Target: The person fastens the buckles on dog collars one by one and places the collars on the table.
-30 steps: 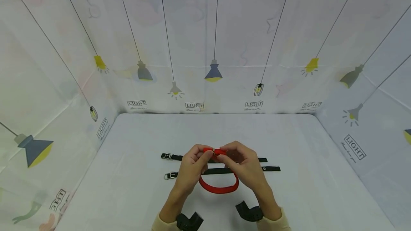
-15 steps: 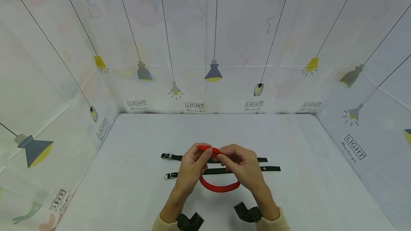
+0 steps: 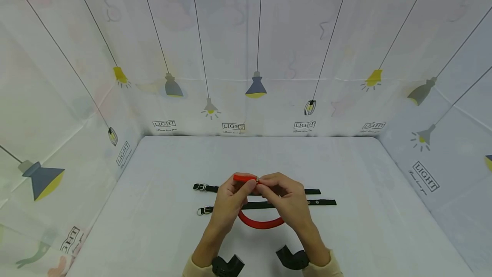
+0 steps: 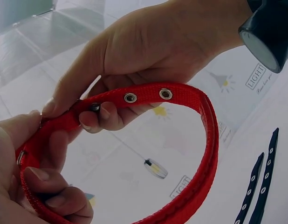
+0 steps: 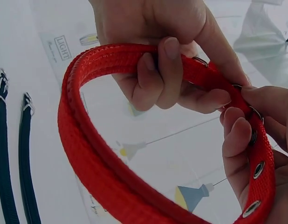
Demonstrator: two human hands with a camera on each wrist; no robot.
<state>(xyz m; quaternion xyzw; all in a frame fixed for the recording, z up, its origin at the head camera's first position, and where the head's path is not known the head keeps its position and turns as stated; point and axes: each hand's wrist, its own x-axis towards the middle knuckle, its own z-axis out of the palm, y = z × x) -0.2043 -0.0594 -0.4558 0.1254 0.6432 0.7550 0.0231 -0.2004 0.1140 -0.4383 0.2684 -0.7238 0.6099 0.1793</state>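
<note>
A red buckle collar forms a loop, held up between both hands in the head view. Thumb and fingers of the left hand pinch its upper part beside a small metal fitting. From the other side, the right hand pinches the band close to the left fingertips. Metal-rimmed eyelets show on the right-hand side of the strap in the left wrist view. A metal ring sits by the left fingers in the right wrist view. Fingers partly hide the joined section.
Two black collars lie flat, roughly parallel, on the white table behind the hands, buckles to the left. A lamp-printed cloth walls the back and sides. Black camera mounts sit on both wrists.
The right hand has shifted slightly left, and the red band's upper part now reaches further left over the left fingers. Both hands keep their pinch; the black collars stay put.
</note>
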